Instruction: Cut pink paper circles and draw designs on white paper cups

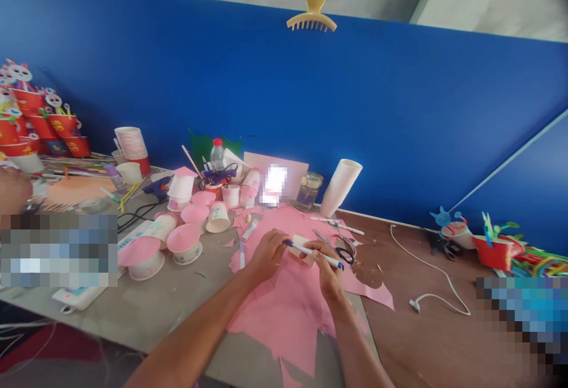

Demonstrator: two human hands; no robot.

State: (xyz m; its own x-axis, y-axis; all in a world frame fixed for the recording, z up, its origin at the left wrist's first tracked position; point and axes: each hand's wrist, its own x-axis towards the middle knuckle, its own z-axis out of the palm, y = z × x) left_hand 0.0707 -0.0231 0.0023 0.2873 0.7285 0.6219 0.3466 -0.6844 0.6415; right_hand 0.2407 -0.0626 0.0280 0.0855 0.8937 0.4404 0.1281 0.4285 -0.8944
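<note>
A white marker [316, 253] with blue ends is held slantwise over the pink paper [293, 305]. My right hand [328, 270] is closed around its barrel. At the marker's left blue end, the fingertips of my left hand [268, 253] are pinched together. A small pale piece [302, 239], white and pinkish, shows behind and below the marker between my hands; its kind is partly hidden by the fingers. Close by on the right lie scissors [345, 253] with dark handles.
Pink-topped paper cups [184, 243] stand left, near a white power strip [89, 287]. Behind are a lit phone [274, 184], a glass jar [309, 191] and a leaning cup stack [341, 187]. A white cable [444, 275] lies right. Another person's hand [15, 190] is far left.
</note>
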